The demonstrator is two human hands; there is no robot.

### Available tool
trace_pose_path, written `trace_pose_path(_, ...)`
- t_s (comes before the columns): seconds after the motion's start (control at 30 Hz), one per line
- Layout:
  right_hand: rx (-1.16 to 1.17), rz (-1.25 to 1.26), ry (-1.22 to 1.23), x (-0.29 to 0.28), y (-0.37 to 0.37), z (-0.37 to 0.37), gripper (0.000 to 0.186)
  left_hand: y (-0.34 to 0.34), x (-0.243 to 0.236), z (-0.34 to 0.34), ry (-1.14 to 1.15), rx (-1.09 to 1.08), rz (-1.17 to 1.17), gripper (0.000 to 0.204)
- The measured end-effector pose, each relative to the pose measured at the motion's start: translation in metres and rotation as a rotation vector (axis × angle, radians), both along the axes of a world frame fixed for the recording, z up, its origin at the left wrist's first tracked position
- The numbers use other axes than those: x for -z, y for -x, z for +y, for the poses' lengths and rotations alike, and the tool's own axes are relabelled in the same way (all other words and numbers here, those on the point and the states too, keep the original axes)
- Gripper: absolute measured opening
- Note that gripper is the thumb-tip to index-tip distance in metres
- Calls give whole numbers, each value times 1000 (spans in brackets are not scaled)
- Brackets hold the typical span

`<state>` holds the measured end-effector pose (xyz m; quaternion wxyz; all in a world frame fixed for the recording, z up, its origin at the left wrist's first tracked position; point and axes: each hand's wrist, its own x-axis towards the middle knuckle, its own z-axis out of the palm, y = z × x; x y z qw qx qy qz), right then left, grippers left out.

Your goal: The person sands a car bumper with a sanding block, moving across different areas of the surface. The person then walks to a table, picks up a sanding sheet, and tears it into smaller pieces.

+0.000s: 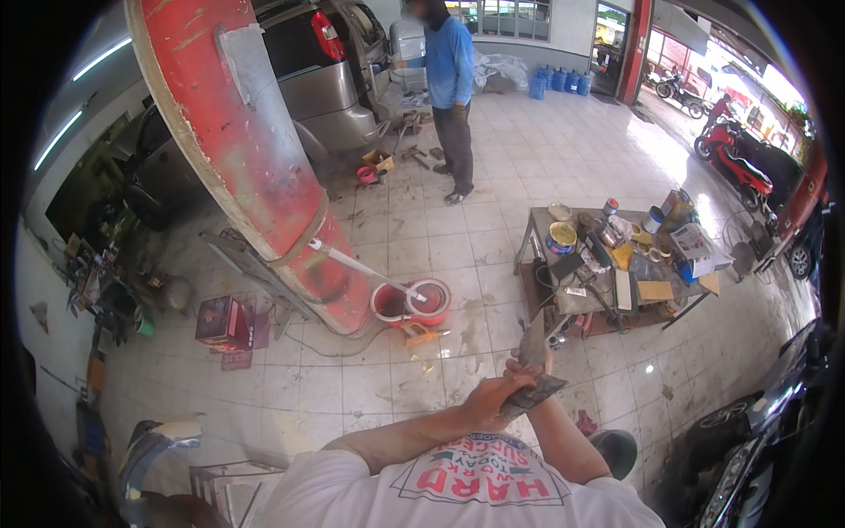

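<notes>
Both of my hands are close together in front of my shirt, closed around two thin, flat plates that look like putty spreaders. My left hand [489, 401] grips at the dark grey spreader [535, 396], which lies tilted across the front of both hands. Behind it, my right hand [545, 363] is partly covered; it seems closed on the lighter grey spreader [533, 339], which points up and away. The two plates cross near my fingers. Exactly which fingers hold which plate is partly hidden.
A cluttered worktable [576, 304] with cans, papers and sanding blocks stands ahead right. Left of it are red buckets [429, 299], an orange spray gun [421, 334] and a red pillar [255, 141]. A person [451, 79] stands beyond, near a van [330, 97]. A dark car [757, 422] is close at right.
</notes>
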<state>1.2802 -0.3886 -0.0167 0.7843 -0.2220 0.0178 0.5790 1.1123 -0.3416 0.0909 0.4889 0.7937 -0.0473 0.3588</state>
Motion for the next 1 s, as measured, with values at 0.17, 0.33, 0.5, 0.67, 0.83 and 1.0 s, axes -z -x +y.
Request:
trace_pose_path(0.17, 294, -632, 303, -31, 58, 6, 45, -13, -9, 18, 196, -330, 188, 34)
trace_pose_path(0.33, -129, -1131, 272, -66, 64, -19, 43, -14, -11, 99, 260, -593, 180, 38)
trace_pose_path(0.5, -145, -453, 231, -78, 21, -33, 64, 12, 1, 112, 135, -530, 286, 56)
trace_pose_path(0.67, -429, -229, -58, -75, 7, -36, 52, 13, 22, 81, -528, -219, 334, 86)
trace_pose_path(0.83, -353, -602, 500, -88, 30, -30, 30, 13, 36, 58, -728, -151, 467, 84)
trace_pose_path(1.0, -294, -768, 463, -111, 38, -34, 24, 27, 62, 60, -446, -202, 545, 88)
